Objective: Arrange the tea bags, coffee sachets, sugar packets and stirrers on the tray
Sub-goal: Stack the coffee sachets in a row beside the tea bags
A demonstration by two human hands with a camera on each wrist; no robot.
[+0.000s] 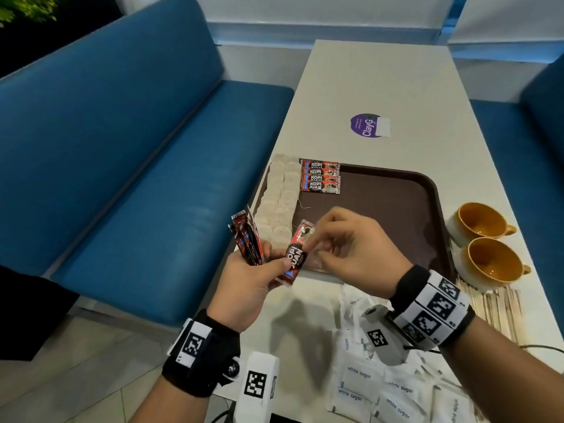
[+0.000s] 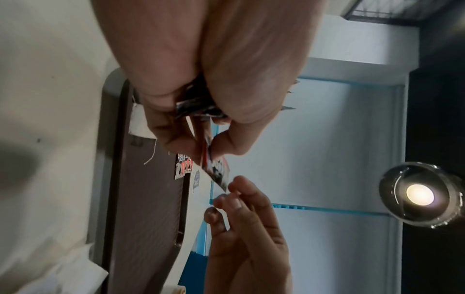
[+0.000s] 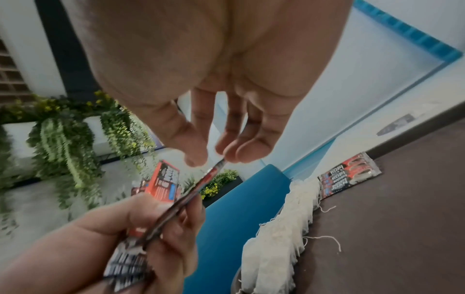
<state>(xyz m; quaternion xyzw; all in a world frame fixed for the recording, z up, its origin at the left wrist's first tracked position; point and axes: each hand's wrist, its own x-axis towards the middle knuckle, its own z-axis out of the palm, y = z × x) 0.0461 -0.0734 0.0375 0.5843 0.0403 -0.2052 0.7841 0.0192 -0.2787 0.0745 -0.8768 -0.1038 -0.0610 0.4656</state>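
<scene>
Tray (image 1: 396,190) (teabags (image 1: 279,203), coffee sachets (image 1: 320,177))

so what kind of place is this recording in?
Probably a cafe or canteen booth. Blue padded bench seats flank a long pale table that bears a round purple sticker, a brown serving tray and two orange-lined cups. Trailing greenery hangs from a planter nearby.

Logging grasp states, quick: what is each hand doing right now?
Left hand: grips a bunch of coffee sachets and the near end of one sachet.
Right hand: pinches that sachet's far end.
</scene>
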